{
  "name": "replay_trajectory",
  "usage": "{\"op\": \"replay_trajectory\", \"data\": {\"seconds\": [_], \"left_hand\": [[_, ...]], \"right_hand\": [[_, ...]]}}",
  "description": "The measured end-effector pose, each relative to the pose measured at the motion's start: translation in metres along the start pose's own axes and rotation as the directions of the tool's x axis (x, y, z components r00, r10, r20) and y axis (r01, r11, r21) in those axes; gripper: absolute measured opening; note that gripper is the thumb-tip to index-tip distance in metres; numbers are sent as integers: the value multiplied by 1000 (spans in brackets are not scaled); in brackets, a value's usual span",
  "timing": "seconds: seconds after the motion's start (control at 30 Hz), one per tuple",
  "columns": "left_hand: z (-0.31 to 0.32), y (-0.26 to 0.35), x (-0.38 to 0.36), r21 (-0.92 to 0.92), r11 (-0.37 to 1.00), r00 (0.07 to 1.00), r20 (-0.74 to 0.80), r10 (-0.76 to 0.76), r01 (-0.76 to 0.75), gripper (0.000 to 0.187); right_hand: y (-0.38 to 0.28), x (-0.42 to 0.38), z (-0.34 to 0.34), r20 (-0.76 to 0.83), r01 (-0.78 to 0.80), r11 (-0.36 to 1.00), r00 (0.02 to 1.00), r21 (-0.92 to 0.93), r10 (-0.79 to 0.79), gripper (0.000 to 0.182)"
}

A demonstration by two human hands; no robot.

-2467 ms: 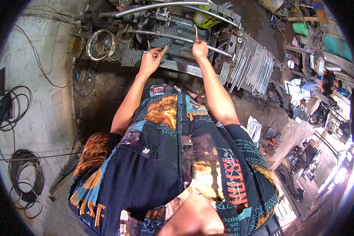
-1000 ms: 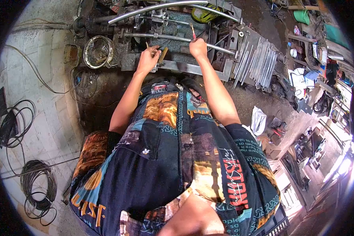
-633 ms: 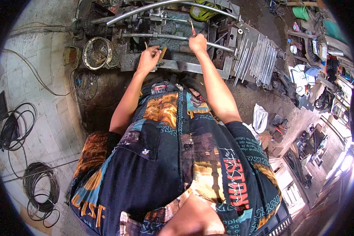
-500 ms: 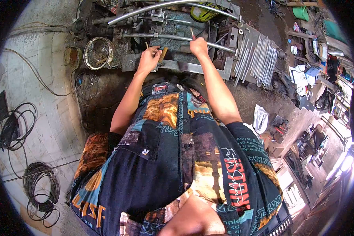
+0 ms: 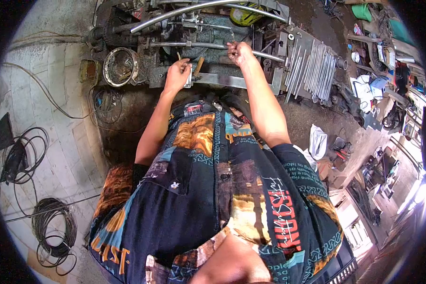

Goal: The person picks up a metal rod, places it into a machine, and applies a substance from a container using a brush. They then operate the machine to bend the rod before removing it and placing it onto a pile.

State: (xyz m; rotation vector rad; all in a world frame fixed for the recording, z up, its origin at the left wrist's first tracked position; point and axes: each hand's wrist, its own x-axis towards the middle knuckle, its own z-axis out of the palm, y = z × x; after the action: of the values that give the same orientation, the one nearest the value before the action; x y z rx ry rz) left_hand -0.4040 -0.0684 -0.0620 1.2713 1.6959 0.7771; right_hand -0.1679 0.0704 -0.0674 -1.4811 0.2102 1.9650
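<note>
My left hand (image 5: 176, 77) is at the near edge of a greasy metal machine (image 5: 206, 38), its fingers curled. What they hold, if anything, is hidden. A wooden-coloured handle (image 5: 199, 65) stands just to its right. My right hand (image 5: 242, 53) is closed at a horizontal steel rod (image 5: 208, 45), with its fingertips pinched together on the rod's near side. Whatever is in that pinch is too small to make out. Behind, a long bent metal tube (image 5: 175, 17) arches over the machine.
A round rimmed container (image 5: 108, 71) holds bits at the left. Several cut metal rods (image 5: 319, 71) lie on a plate at the right. A flat metal bar (image 5: 222, 80) runs along the machine's front. Coiled wire (image 5: 57, 227) and black cable (image 5: 21, 158) lie on the floor.
My right hand has shifted slightly right and turned, its fingers now at the rod. The thin pointed thing above it no longer shows clearly. My left hand has moved slightly down.
</note>
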Motion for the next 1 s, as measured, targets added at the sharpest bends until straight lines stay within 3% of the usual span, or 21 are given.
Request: {"op": "replay_trajectory", "data": {"seconds": [0.23, 0.33, 0.47, 0.77, 0.83, 0.87, 0.9, 0.93, 1.0], "left_hand": [[-7, 4, -5, 15, 1000, 1000, 3, -3, 3, 32], [-7, -1, -5, -32, 999, 1000, -16, 9, -10, 32], [-7, 1, -5, -8, 1000, 1000, -23, 6, -6, 31], [-11, 13, -7, 41, 998, 998, 44, -55, 53, 34], [-7, 8, -8, 19, 1000, 1000, 12, -15, 15, 33], [-6, 6, -7, -2, 1000, 999, -23, 25, -25, 32], [-6, 6, -6, 0, 1000, 999, -21, 28, -28, 32], [-6, 6, -5, 2, 1000, 1000, -12, 29, -29, 32], [-6, 6, -4, 5, 999, 1000, -2, 31, -31, 32]], "right_hand": [[-1, 19, 1, 120, 1, 994, 993, 111, -14, 20], [-5, 6, 12, 66, 73, 989, 994, 129, -82, 19], [-5, 14, 8, 43, 14, 988, 999, 154, -21, 17], [-4, -14, -2, 134, 50, 986, 988, 160, -71, 13], [-1, 0, -17, 120, 233, 972, 965, 17, -233, 18], [0, -3, -14, 120, 236, 972, 964, 20, -236, 18], [5, -9, -8, -35, 361, 853, 915, -377, -402, 23], [9, -15, -1, -107, 344, 597, 800, -725, -590, 29], [12, -16, 5, -117, 310, 524, 767, -794, -631, 35]]}}
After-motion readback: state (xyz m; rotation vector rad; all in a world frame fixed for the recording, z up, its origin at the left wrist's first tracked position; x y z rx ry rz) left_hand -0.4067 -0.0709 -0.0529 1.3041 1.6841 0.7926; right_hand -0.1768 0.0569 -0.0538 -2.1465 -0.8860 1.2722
